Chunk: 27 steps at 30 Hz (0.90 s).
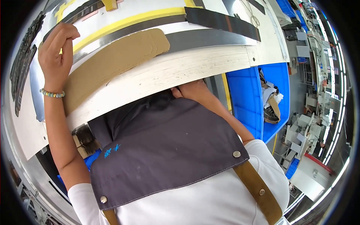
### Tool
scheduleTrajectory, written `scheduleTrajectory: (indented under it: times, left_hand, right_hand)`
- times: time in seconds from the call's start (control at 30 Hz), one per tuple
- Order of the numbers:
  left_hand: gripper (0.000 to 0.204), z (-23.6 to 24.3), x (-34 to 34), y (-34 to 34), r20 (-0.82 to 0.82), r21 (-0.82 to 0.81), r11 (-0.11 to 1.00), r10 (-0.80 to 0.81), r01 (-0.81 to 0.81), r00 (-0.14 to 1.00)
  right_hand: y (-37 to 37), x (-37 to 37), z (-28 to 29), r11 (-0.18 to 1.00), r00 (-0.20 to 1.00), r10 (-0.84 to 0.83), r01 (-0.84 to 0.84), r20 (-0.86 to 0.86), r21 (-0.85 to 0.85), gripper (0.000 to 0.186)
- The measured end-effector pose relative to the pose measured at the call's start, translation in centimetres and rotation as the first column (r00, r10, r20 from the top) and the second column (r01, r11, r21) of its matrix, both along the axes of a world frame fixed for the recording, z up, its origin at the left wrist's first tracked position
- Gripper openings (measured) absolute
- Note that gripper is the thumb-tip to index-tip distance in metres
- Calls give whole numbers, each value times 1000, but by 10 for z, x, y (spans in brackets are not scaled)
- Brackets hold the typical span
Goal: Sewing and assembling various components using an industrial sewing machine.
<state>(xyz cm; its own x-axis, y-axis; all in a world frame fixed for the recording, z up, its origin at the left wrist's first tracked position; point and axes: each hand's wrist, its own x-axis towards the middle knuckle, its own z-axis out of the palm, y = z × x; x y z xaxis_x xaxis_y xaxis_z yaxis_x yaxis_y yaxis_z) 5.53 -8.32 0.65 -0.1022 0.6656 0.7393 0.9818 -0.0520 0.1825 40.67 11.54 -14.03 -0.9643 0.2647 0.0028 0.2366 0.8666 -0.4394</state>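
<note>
My left hand (58, 52) is raised over the left end of the worktable, its fingers curled in. What they hold, if anything, is hidden. A bead bracelet (52, 93) circles that wrist. A dark strip (80, 14) runs behind the fingers. Beside the wrist, a long brown cardboard piece (116, 56) lies along the table's near edge. My right hand (193, 90) is low at the table's front edge, by the top of my dark apron (165, 138). Its thumb shows against the dark cloth; the other fingers are mostly hidden, so its grip cannot be told.
The white worktable (180, 65) carries a metal straightedge (213, 38), yellow tape (131, 19) and a black strip (221, 23). Dark strips (26, 56) are piled at far left. Blue bins (243, 101) stand at right, one holding scraps (272, 101).
</note>
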Motion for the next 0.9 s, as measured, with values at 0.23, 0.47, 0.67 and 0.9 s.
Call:
scheduleTrajectory:
  times: [0.23,0.47,0.67,0.9]
  left_hand:
    - [15,-1,2,0,-52,-40,999,8,-10,999]
    - [14,-3,1,1,0,-66,998,19,-19,1000]
    - [13,-5,0,-2,-7,-66,998,24,-24,1000]
    - [16,11,21,6,-30,12,999,-33,33,999]
  right_hand:
    - [1,-4,16,999,1000,18,-18,4,-27,33]
    - [-2,-10,19,994,993,-65,73,100,-79,31]
    - [0,-9,13,998,994,-36,41,99,-51,32]
    - [0,-8,13,993,997,-56,61,51,-100,34]
